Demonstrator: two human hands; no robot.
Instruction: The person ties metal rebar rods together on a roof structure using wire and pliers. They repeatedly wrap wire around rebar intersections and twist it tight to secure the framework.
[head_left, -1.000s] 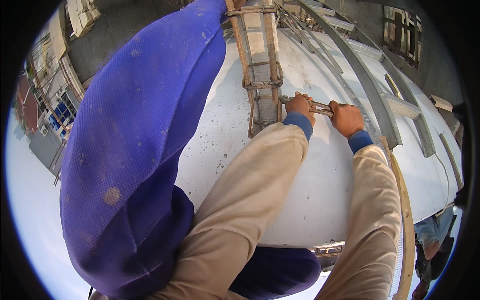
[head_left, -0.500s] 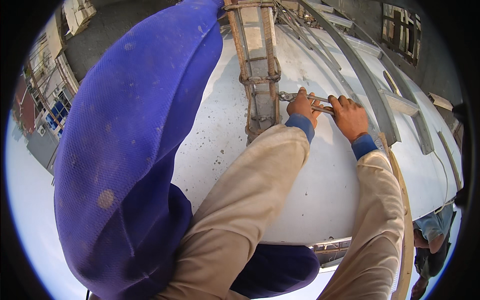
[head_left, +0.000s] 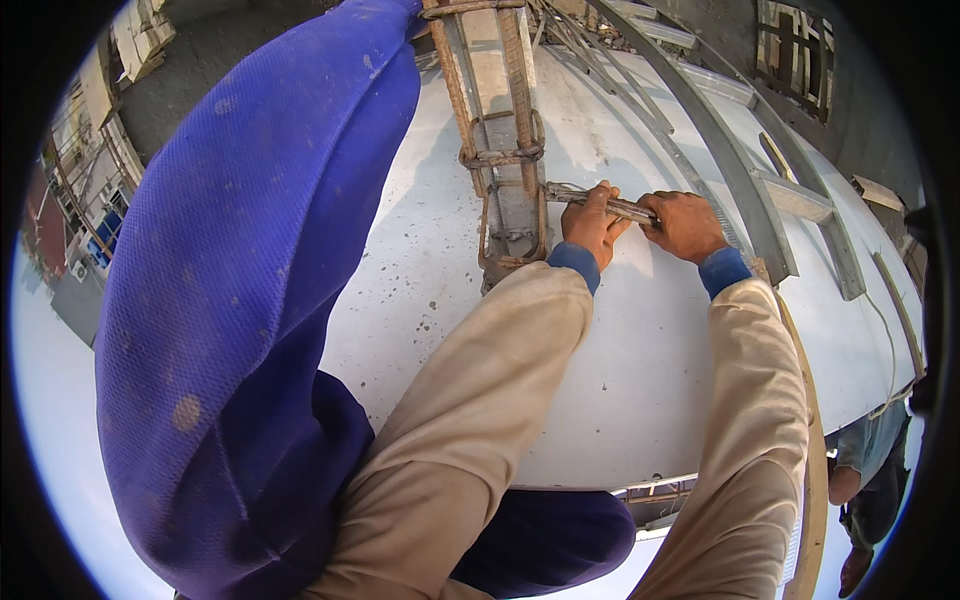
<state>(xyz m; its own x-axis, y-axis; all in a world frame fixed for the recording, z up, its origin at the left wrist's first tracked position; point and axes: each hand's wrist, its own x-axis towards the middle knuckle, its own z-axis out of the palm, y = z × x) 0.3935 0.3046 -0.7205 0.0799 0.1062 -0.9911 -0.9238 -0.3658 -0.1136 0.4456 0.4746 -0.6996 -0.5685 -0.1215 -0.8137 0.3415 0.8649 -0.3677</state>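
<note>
Metal rod: thin rod (head_left: 600,203) lying upper centre of frame, running from the rusty steel frame (head_left: 500,150) rightward under both hands, flat against the white panel (head_left: 620,380).
Left hand: left hand (head_left: 592,226) is gripping the rod just right of the frame, fingers curled tight around it.
Right hand: right hand (head_left: 688,224) is pressing on the rod's right part, fingers together and bent over it, almost touching the left hand.
Sleeves: beige sleeves with blue cuffs are coming in from the lower edge.
Blue cloth: big blue fabric (head_left: 250,330) is filling the left half.
Other person: partly showing at lower right edge (head_left: 870,480).
</note>
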